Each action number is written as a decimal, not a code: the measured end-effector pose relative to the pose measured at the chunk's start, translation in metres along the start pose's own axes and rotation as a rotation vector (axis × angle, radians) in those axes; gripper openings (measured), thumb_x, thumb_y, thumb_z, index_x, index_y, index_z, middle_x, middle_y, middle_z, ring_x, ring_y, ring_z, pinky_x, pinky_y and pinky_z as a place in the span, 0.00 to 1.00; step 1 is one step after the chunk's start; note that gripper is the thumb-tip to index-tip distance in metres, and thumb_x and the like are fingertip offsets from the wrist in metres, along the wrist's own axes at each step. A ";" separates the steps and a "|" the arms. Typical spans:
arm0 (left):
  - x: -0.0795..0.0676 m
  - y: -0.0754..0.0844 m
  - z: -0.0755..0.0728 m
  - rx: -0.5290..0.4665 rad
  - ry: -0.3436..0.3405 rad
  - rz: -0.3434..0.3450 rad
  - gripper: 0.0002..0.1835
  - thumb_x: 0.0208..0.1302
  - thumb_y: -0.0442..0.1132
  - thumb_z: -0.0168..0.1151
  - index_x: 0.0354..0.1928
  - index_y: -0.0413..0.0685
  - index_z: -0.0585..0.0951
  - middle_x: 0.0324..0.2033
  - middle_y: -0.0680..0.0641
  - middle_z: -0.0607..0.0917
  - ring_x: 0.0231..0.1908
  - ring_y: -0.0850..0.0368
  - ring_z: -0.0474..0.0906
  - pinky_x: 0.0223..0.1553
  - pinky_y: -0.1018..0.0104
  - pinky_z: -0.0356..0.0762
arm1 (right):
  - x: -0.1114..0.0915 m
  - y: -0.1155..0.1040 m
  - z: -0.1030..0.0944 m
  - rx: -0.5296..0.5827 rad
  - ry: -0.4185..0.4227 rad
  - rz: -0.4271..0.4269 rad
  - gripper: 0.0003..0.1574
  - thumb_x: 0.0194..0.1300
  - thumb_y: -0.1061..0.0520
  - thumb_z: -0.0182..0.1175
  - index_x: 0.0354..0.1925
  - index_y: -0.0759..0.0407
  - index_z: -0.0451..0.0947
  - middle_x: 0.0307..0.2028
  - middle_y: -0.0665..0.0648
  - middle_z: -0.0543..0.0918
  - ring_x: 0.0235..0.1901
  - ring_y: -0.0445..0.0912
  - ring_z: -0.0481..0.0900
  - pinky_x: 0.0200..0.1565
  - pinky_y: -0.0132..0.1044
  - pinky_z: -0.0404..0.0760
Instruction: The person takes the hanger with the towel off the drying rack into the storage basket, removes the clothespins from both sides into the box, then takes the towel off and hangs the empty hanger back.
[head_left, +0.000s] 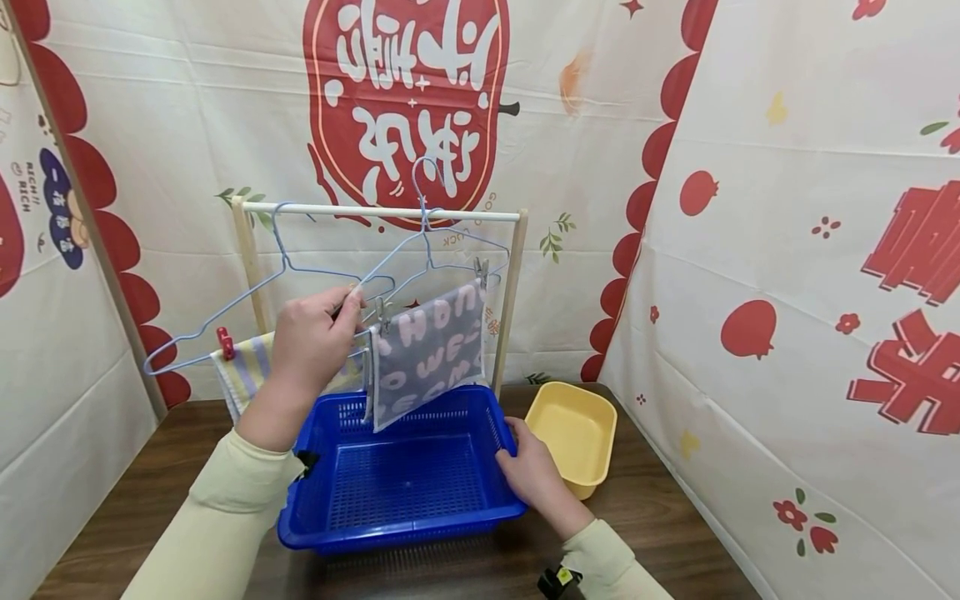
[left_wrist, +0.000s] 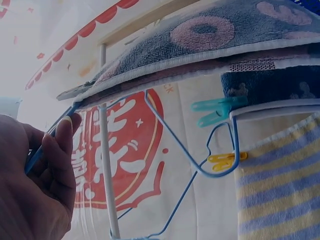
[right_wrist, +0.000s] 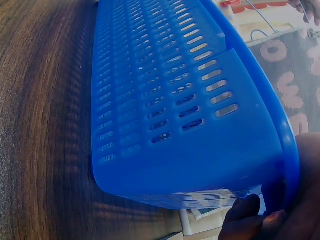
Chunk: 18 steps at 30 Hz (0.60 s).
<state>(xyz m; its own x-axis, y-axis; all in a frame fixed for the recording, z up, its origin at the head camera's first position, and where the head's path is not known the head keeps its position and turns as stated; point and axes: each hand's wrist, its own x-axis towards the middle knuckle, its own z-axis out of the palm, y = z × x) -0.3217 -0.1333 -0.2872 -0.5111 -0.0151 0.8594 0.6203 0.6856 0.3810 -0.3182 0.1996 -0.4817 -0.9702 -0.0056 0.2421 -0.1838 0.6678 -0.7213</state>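
Observation:
My left hand point(head_left: 315, 333) pinches the shoulder of a light-blue wire hanger point(head_left: 390, 257) in the head view. From that hanger a grey towel with pink letters point(head_left: 431, 354) hangs by grey clothespins point(head_left: 482, 271), and the hanger's hook rises above the rack's rod. With my right hand point(head_left: 531, 467) I grip the right rim of a blue perforated basket point(head_left: 405, 527), its thumb on the inner side. The basket stands on the table below the towel, with nothing seen inside. In the left wrist view the thumb and fingers close on the blue wire beside the towel's corner point(left_wrist: 200, 32).
Behind, a wooden rack with a white rod point(head_left: 360, 211) carries other blue hangers. One holds a yellow-and-purple striped towel point(head_left: 251, 367) with a red clothespin point(head_left: 225, 342); teal point(left_wrist: 215, 109) and yellow clothespins point(left_wrist: 225, 161) also show. A yellow tub point(head_left: 573, 433) stands right of the basket.

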 end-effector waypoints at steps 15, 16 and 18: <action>-0.012 0.001 -0.028 -0.022 -0.025 -0.045 0.15 0.84 0.40 0.61 0.39 0.44 0.92 0.24 0.49 0.91 0.22 0.56 0.81 0.22 0.73 0.67 | 0.001 -0.001 -0.002 0.013 0.002 0.008 0.34 0.74 0.63 0.64 0.75 0.64 0.73 0.58 0.68 0.88 0.54 0.59 0.88 0.54 0.60 0.87; -0.013 0.001 -0.030 -0.027 -0.030 -0.043 0.15 0.85 0.40 0.61 0.39 0.44 0.92 0.24 0.49 0.91 0.22 0.56 0.82 0.22 0.74 0.68 | 0.001 -0.001 -0.002 0.015 0.001 0.011 0.34 0.74 0.63 0.64 0.75 0.64 0.73 0.58 0.68 0.88 0.54 0.59 0.88 0.54 0.60 0.87; -0.015 -0.001 -0.034 -0.039 -0.033 -0.037 0.14 0.84 0.39 0.62 0.40 0.44 0.92 0.25 0.49 0.91 0.22 0.57 0.82 0.22 0.76 0.69 | 0.001 0.000 -0.001 0.014 -0.003 0.011 0.34 0.75 0.63 0.64 0.75 0.64 0.73 0.59 0.68 0.87 0.55 0.60 0.88 0.54 0.61 0.87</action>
<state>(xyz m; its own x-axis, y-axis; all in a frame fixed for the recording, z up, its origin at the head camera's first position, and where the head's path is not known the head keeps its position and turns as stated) -0.2940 -0.1585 -0.2888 -0.5529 -0.0157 0.8331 0.6229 0.6563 0.4257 -0.3193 0.2004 -0.4804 -0.9727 -0.0007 0.2320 -0.1752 0.6574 -0.7329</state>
